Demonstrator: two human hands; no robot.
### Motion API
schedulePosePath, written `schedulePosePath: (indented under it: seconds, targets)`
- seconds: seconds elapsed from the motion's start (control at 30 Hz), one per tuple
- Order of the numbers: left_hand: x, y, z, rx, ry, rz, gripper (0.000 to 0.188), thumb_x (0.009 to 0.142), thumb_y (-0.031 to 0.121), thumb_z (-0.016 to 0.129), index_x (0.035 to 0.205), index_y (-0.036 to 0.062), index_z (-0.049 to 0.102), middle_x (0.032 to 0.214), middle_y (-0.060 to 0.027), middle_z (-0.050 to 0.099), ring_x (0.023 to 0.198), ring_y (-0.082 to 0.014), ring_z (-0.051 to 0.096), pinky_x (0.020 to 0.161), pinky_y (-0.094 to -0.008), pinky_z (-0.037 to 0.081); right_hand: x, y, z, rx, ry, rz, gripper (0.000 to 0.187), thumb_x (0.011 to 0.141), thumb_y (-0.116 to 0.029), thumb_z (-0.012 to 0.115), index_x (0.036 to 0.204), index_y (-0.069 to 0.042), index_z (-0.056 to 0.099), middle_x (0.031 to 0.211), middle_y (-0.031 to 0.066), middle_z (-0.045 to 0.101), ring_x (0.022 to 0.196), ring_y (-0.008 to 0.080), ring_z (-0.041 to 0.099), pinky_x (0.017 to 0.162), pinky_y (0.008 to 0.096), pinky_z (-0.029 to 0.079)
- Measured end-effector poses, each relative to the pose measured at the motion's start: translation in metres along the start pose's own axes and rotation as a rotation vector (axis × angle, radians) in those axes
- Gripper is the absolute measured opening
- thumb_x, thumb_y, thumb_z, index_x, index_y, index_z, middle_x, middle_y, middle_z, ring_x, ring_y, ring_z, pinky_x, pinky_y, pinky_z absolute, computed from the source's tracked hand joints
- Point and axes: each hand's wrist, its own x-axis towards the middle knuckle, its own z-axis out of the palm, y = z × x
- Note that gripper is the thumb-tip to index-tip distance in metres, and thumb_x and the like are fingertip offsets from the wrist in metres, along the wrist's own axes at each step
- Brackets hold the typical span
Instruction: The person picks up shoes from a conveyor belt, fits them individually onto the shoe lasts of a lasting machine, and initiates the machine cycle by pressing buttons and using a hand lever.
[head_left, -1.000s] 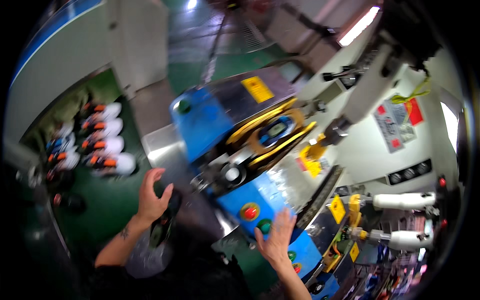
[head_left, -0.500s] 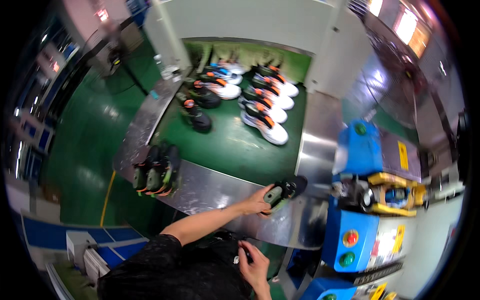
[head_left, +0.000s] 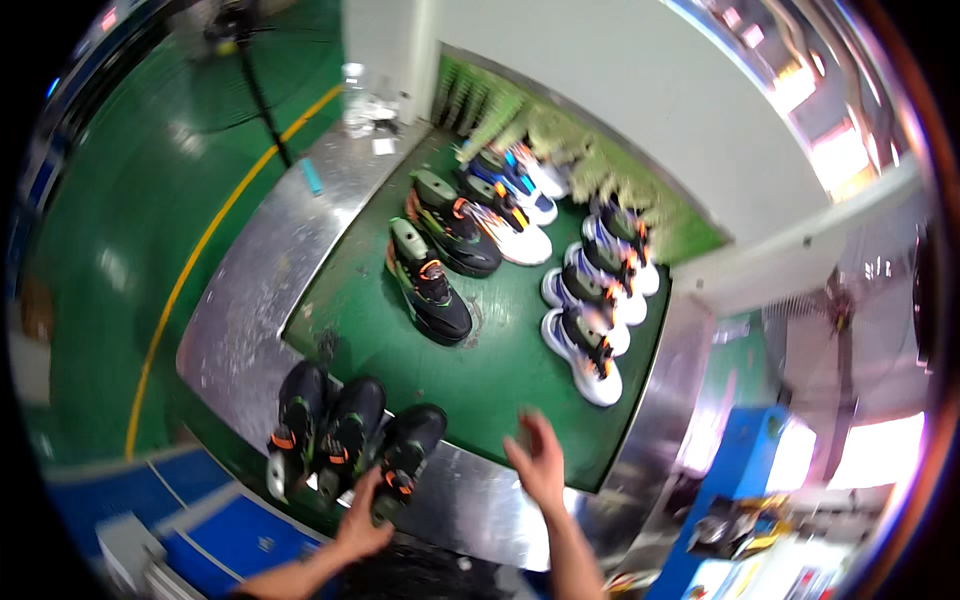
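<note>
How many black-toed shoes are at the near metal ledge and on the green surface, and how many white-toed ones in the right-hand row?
Black-toed shoes at the near metal ledge: 3
Black-toed shoes on the green surface: 2
White-toed shoes in the right-hand row: 4
Total: 9

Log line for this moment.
left hand: at heel of black shoe with orange trim | right hand: empty, open | flat green surface: white-soled shoes along right side

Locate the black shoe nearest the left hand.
Head view, lower left of centre: the black shoe is at the left hand, rightmost in a row of three.
</note>
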Motion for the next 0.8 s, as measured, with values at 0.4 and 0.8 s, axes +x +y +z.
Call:
schedulePosePath:
  seconds: [0.4, 0.8]
  targets:
    - [0.019, 0.027, -0.014, 0.016, 0.07, -0.045, 0.08, 0.076, -0.003, 0.063, 0.148, 0.0007, 0.028, 0.129, -0.0202, 0.051, 0.122, -0.0342, 0.049, 0.105, -0.0362, 0.038, 0.268, -0.069, 0.158, -0.498, -0.407, 0.282, 0.062, 0.069, -0.049, 0.077, 0.099, 0.003, 0.06, 0.097, 0.0256, 0.066, 0.087, 0.0327, 0.066, 0.075, 0.0457, 0.052]
    - [0.038, 0.191, -0.036, -0.986, -0.67, -0.188, 0.059, 0.101, 0.053, 0.032, 0.136, 0.0074, 0.046, 0.139, -0.0131, 0.05, 0.126, -0.0279, 0.051, 0.105, -0.0452, 0.041, -0.086, -0.19, -0.074, -0.325, -0.441, -0.638, 0.086, 0.063, -0.019, 0.087, 0.137, -0.003, 0.044, 0.141, 0.0189, 0.046, 0.132, 0.0327, 0.045, 0.108, 0.0444, 0.038]
